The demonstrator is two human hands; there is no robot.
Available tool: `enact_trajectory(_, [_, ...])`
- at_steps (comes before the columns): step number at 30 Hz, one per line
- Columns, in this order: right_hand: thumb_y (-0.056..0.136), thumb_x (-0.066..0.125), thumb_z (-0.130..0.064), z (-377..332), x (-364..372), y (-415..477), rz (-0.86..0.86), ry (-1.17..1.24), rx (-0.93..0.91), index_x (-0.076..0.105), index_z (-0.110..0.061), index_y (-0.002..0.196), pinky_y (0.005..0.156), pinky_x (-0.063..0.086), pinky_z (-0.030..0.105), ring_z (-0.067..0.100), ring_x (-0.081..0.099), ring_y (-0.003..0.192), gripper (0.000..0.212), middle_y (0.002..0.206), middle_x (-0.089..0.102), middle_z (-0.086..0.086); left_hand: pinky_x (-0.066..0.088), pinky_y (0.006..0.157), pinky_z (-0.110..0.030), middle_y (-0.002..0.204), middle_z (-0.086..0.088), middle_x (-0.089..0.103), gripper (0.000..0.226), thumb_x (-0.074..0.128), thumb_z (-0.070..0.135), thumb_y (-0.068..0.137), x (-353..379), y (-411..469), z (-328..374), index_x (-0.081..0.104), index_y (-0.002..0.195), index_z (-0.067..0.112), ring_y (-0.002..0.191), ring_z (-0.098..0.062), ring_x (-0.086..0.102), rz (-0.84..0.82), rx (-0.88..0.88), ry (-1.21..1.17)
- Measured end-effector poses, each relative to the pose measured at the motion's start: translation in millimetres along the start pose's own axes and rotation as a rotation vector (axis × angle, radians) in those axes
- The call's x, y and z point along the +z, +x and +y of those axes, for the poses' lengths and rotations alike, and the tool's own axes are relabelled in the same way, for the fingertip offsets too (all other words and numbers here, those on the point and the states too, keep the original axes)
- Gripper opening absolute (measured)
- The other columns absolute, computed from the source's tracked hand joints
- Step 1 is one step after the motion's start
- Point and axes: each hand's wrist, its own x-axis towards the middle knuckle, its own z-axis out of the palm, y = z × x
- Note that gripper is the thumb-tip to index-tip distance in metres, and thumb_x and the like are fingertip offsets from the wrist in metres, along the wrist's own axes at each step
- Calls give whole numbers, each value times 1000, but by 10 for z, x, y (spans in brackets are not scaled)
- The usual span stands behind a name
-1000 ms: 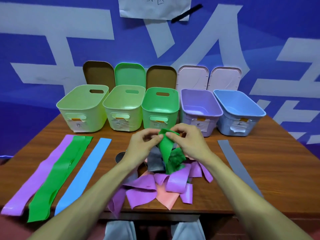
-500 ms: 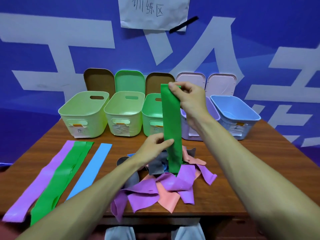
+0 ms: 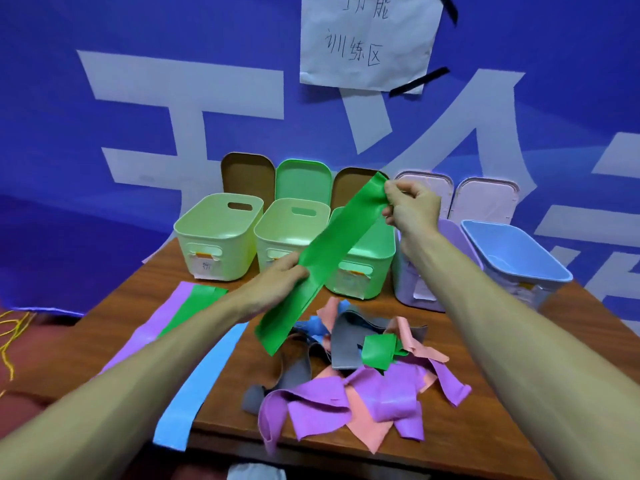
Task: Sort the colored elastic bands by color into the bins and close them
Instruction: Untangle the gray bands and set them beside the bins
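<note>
Head view: green band (image 3: 325, 258), a flat, glossy, bright strip, stretched taut on a slant above the wooden table (image 3: 502, 393), in front of the green bin (image 3: 363, 271). Right hand (image 3: 410, 209) pinching its upper end, fingers closed on it; left hand (image 3: 277, 278) gripping near the middle, thumb and fingers shut on the edge, lower end hanging free over the tangled pile (image 3: 363, 375) of purple, salmon, grey and blue bands. Laid flat at left: purple strip (image 3: 149, 327), green strip (image 3: 194, 303), blue strip (image 3: 201, 382). Five open bins in a row, lids upright behind
</note>
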Motion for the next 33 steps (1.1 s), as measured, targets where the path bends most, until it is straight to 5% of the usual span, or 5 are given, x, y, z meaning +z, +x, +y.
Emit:
enact_trajectory(6, [87, 55, -4, 536, 669, -240, -248, -252, 26, 66, -12, 97, 51, 48, 24, 14, 58, 50, 17, 75, 63, 5, 46, 74, -31, 85, 1, 67, 17, 47, 13, 88, -676, -444, -379, 63, 92, 18, 78, -11, 59, 106, -126, 120])
enact_trajectory(11, [84, 62, -16, 790, 1329, -505, -370, -525, -170, 73, -19, 99, 87, 51, 35, 23, 66, 87, 18, 93, 72, 5, 34, 57, -29, 62, 0, 51, 10, 66, 24, 79, -1178, -901, -882, 60, 85, 18, 61, -16, 45, 281, -253, 33])
enact_trajectory(20, [88, 60, -2, 1376, 2365, -805, -695, -496, 19, 62, -2, 95, 58, 57, 31, 12, 61, 47, 7, 68, 62, 8, 30, 43, -19, 44, 10, 42, 10, 64, 12, 87, -1441, -1287, -1618, 58, 80, 16, 41, -2, 39, 435, -432, -13])
enact_trajectory(27, [83, 71, -13, 1831, 2661, -796, -699, -654, 3, 72, -9, 88, 79, 53, 26, 19, 65, 82, 7, 92, 70, 6, 35, 43, -17, 61, 6, 52, 19, 72, 22, 81, -1383, -1243, -1900, 58, 89, 13, 54, -12, 48, 425, -494, 235])
enact_trajectory(33, [84, 69, -21, 2127, 2667, -754, -685, -830, 10, 65, -24, 74, 80, 52, 33, 24, 63, 91, 10, 94, 69, 7, 43, 66, -29, 87, 1, 63, 30, 68, 28, 81, -1293, -1119, -1899, 55, 108, 23, 86, -24, 60, 381, -466, 674])
